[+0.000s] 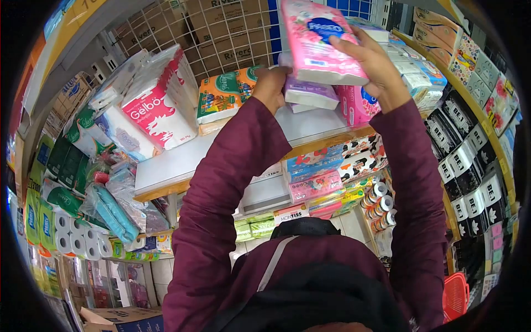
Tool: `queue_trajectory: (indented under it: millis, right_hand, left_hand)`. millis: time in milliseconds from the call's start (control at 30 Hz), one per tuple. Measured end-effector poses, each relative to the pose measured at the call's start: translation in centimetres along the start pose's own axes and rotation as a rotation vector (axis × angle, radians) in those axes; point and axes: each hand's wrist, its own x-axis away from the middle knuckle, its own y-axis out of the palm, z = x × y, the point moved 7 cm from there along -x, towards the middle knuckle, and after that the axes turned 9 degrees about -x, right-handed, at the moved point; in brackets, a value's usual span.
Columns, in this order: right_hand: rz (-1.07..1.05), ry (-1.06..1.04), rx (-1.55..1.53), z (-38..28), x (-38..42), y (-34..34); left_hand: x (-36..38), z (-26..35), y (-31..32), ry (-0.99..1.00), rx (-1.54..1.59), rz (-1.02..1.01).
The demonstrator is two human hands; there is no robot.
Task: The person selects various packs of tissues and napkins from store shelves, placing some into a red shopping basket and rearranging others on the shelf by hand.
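Both my arms in maroon sleeves reach up to a high shelf (166,169). My right hand (371,65) grips a pink Paseo tissue pack (318,39) from its right side and holds it above the shelf. My left hand (271,86) is closed on the left end of a purple-and-white tissue pack (311,93) lying just under the pink one. Another pink Paseo pack (357,105) stands on the shelf below my right wrist.
Orange and green tissue packs (221,97) and a red-and-white Gelbo pack (157,113) sit left on the shelf. A wire grid with cardboard boxes (227,33) backs it. Black-and-white packs (459,160) fill the right rack. Toilet rolls (77,238) hang lower left; a red basket (456,296) sits lower right.
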Motion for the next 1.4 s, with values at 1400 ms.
queue_trajectory:
  millis: [1400]
  right_hand:
    - [-0.54,-0.626,1.36,-1.2,0.8,1.5]
  left_hand:
    - [12.5,3.5,3.5,0.748,-1.228,0.1]
